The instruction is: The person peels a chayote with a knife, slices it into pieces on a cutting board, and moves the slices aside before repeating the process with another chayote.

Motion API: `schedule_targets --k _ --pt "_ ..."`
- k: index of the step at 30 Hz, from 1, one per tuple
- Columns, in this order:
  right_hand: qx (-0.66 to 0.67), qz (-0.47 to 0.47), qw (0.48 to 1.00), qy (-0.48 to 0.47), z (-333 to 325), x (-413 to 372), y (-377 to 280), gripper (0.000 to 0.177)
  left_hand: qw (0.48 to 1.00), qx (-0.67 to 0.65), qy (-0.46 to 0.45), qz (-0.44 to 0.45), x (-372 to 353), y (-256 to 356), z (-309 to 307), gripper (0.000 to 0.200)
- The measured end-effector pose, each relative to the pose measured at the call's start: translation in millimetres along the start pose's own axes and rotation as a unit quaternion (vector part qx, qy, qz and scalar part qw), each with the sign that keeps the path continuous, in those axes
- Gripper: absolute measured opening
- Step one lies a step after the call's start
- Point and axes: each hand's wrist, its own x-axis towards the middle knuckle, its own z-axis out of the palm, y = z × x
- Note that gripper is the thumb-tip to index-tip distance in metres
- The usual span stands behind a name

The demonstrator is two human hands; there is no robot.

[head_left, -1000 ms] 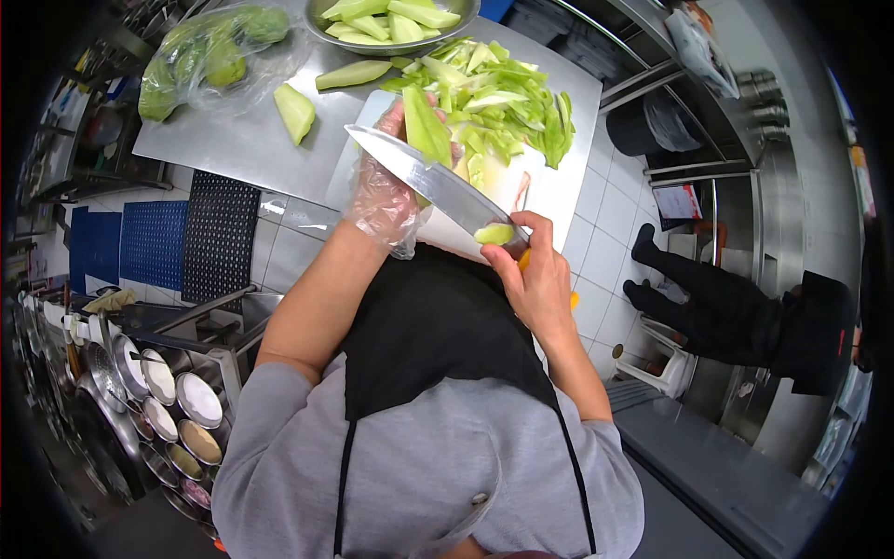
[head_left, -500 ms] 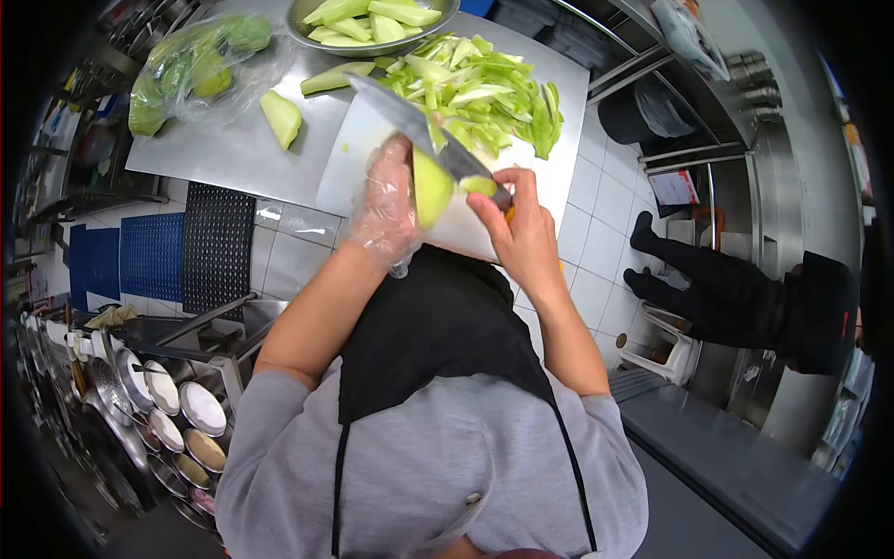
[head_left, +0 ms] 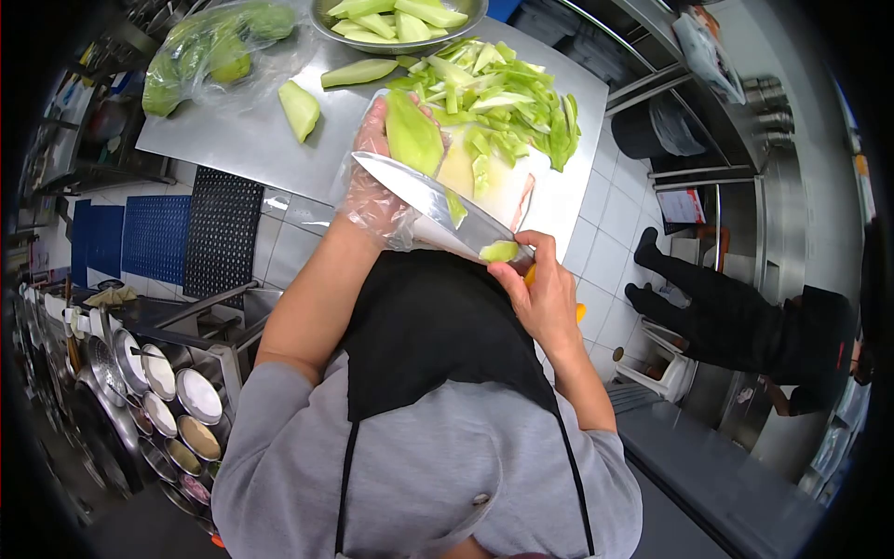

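Note:
In my gloved left hand (head_left: 372,177) lies a pale green chayote piece (head_left: 414,135), gripped with its broad face turned up. A clear plastic glove covers that hand loosely. My right hand (head_left: 548,303) is closed round a large kitchen knife (head_left: 433,200), whose yellow handle shows only in part. The blade slants up to the left, just below the chayote piece. Bits of green peel (head_left: 498,251) cling to the blade. Beneath both hands is a white cutting board (head_left: 507,191), partly hidden, with a heap of green peelings (head_left: 503,98) at its far right.
A metal bowl (head_left: 477,20) of cut chayote stands at the back. Two loose pieces, one a wedge (head_left: 299,110), lie on the steel table (head_left: 214,140) near a plastic bag (head_left: 219,56) of whole green vegetables. Another person (head_left: 745,321) in black is off to the right.
The knife and my right hand have moved down toward my body, away from the chayote piece. My left hand has lifted and tilted the piece, now showing its broad face.

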Motion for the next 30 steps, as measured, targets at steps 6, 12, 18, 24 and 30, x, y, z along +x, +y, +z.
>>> schedule_targets --k 6,12,18,24,30 --pt "-0.003 0.003 0.999 0.032 4 13 -5 0.051 0.998 0.053 -0.001 0.021 -11 -19 9 0.039" --pt "0.027 0.022 0.999 0.022 7 37 -12 0.051 0.993 0.046 -0.108 -0.029 -11 -30 -23 0.035" --pt "0.075 0.106 0.991 -0.006 -6 49 -18 0.052 0.982 0.171 0.082 0.023 -28 -52 14 0.044" --pt "0.002 0.043 0.999 -0.029 -11 14 -3 0.056 0.982 0.146 0.107 0.045 -23 -17 12 0.051" --pt "-0.04 0.022 0.999 -0.001 -9 6 -1 0.056 0.981 0.144 0.102 0.077 -24 -19 31 0.048"
